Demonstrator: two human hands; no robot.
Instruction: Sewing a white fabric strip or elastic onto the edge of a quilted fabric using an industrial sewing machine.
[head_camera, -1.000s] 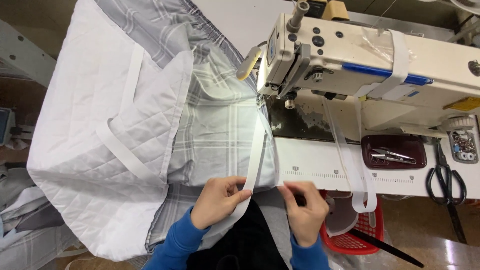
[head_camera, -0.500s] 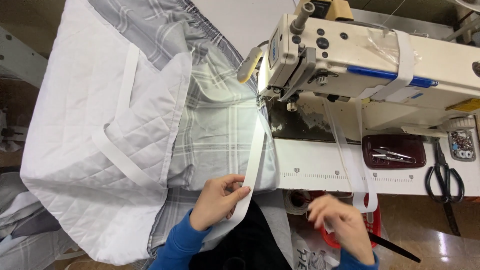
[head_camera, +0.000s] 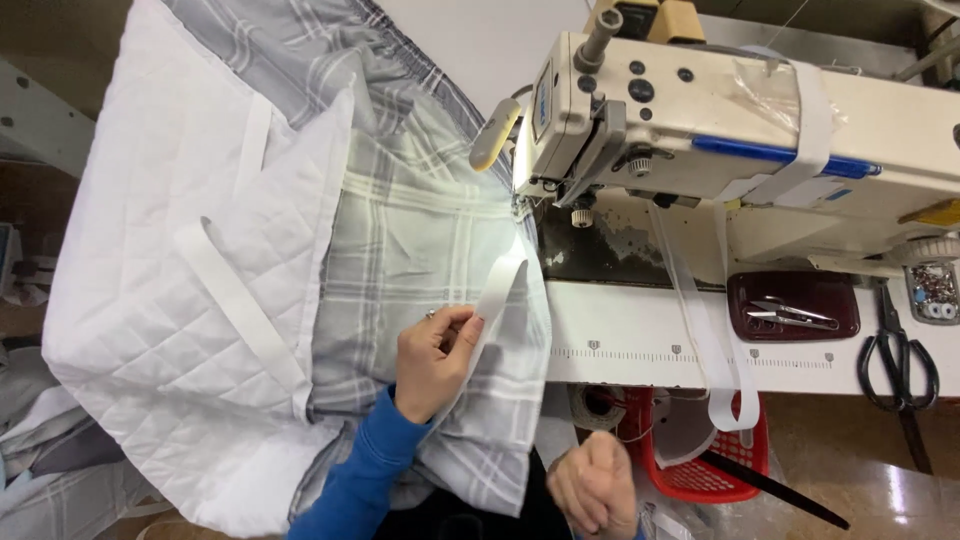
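Observation:
My left hand (head_camera: 435, 360) pinches a white elastic strap (head_camera: 497, 290) against the grey plaid fabric (head_camera: 425, 240), below and left of the sewing machine head (head_camera: 700, 120). The strap runs up from my fingers toward the needle area (head_camera: 525, 200). My right hand (head_camera: 592, 485) hangs low at the table's front edge, fingers curled, with nothing visible in it. A white quilted panel (head_camera: 190, 290) with another white strap (head_camera: 235, 310) sewn on it lies left of the plaid cloth.
A dark red tray (head_camera: 795, 305) with small snips sits on the white table (head_camera: 640, 345). Black scissors (head_camera: 900, 355) lie at the right. White tape (head_camera: 715, 330) hangs off the table over a red basket (head_camera: 715, 465).
My right hand let go of the strap and dropped down and toward me, off the table edge. My left hand kept its grip and shifted slightly up with the strap.

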